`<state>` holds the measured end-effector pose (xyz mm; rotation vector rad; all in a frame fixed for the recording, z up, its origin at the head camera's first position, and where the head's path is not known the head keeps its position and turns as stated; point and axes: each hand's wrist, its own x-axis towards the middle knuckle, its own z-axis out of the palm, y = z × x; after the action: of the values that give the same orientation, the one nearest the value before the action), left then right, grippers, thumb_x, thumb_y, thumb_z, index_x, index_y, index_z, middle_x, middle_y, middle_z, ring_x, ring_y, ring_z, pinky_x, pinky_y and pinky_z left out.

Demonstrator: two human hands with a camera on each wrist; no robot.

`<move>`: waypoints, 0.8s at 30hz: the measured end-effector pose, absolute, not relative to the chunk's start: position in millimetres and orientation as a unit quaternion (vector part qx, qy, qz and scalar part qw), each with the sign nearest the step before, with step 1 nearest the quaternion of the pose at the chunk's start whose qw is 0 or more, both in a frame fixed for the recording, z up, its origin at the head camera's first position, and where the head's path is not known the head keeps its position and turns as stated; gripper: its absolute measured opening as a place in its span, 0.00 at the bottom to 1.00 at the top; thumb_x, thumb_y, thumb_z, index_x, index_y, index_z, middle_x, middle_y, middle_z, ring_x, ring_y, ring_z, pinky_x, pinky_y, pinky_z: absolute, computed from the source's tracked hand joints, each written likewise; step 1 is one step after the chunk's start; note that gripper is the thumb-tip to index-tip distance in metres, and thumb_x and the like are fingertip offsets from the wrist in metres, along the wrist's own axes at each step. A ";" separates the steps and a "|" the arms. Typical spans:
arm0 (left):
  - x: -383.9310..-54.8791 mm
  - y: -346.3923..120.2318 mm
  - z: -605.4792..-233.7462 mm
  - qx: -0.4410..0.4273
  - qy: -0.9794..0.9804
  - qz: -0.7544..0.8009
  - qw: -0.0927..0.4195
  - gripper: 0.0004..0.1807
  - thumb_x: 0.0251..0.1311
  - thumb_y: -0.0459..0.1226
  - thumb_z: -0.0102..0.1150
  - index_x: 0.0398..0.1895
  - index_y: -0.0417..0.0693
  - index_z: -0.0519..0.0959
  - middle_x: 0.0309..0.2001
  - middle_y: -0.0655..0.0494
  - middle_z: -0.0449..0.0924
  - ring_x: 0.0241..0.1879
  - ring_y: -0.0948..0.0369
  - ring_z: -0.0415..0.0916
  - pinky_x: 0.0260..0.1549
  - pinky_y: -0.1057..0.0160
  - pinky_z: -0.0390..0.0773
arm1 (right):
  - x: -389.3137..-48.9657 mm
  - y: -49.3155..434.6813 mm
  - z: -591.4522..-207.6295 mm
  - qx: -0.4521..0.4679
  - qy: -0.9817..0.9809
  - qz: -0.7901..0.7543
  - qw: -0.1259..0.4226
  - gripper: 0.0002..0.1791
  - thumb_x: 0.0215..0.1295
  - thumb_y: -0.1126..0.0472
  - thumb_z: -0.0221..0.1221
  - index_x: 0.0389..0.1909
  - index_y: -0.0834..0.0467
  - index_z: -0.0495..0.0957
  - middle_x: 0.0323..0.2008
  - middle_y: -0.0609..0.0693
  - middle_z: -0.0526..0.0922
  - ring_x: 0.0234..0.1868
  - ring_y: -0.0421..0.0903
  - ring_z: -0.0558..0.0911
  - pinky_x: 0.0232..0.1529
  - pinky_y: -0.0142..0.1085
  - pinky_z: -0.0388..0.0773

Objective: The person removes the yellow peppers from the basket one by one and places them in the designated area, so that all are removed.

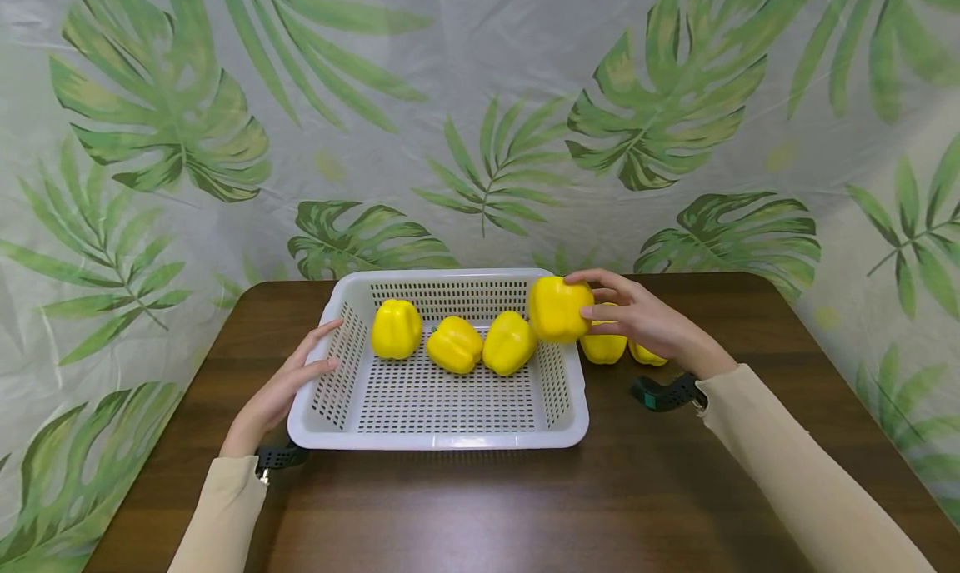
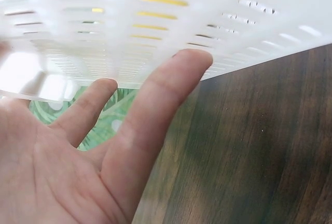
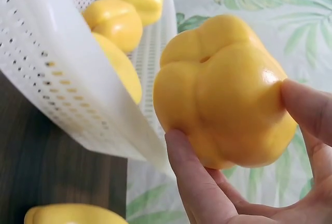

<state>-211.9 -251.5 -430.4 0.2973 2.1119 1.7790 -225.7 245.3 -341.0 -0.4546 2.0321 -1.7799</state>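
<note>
A white perforated plastic basket (image 1: 442,440) sits on the table. Three yellow bell peppers (image 1: 396,329) lie inside it. At the basket's left side my left hand (image 1: 277,390) rests with extended fingers against it; the left wrist view shows the thumb (image 2: 161,94) at the slotted wall. My right hand (image 1: 645,319) holds another yellow bell pepper (image 3: 223,89) between thumb and fingers, at the basket's right rim. Beneath and behind that hand, two more bell peppers (image 1: 603,348) lie on the table, partly hidden.
The dark wooden table (image 1: 480,515) extends in front of the basket and to both sides. A grey cloth with green leaf prints (image 1: 495,165) hangs behind it. Black straps (image 1: 663,392) circle both wrists.
</note>
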 end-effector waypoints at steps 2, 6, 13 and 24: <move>-211.7 -251.6 -430.4 0.106 0.747 0.630 0.182 0.35 0.70 0.41 0.46 0.75 0.62 0.44 0.72 0.40 0.41 0.55 0.34 0.64 0.40 0.42 0.77 | -224.8 250.6 -341.4 -0.164 0.729 -0.634 0.199 0.24 0.69 0.62 0.55 0.65 0.53 0.64 0.65 0.60 0.58 0.59 0.57 0.66 0.53 0.45 0.75; -211.3 -251.7 -430.5 0.106 0.749 0.628 0.180 0.35 0.70 0.42 0.46 0.75 0.62 0.44 0.72 0.41 0.40 0.55 0.34 0.64 0.41 0.43 0.77 | -222.8 260.8 -342.1 -0.166 0.731 -0.632 0.197 0.24 0.70 0.63 0.54 0.66 0.52 0.63 0.65 0.61 0.58 0.58 0.56 0.68 0.53 0.43 0.75; -211.2 -251.4 -430.3 0.103 0.754 0.625 0.178 0.35 0.70 0.42 0.47 0.75 0.62 0.44 0.73 0.42 0.40 0.56 0.34 0.63 0.41 0.43 0.77 | -219.4 279.7 -343.1 -0.156 0.745 -0.622 0.185 0.23 0.71 0.63 0.52 0.66 0.51 0.63 0.65 0.62 0.57 0.57 0.55 0.68 0.52 0.42 0.75; -211.9 -251.0 -430.6 0.100 0.754 0.625 0.177 0.35 0.70 0.42 0.47 0.75 0.62 0.44 0.72 0.41 0.41 0.55 0.35 0.63 0.41 0.43 0.77 | -214.3 313.1 -348.3 -0.159 0.745 -0.626 0.167 0.23 0.73 0.65 0.48 0.66 0.51 0.62 0.64 0.56 0.56 0.54 0.47 0.72 0.51 0.38 0.76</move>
<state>-211.9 -251.0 -430.6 0.2830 2.1330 1.7685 -214.3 313.1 -348.3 -0.4536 2.1213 -1.7806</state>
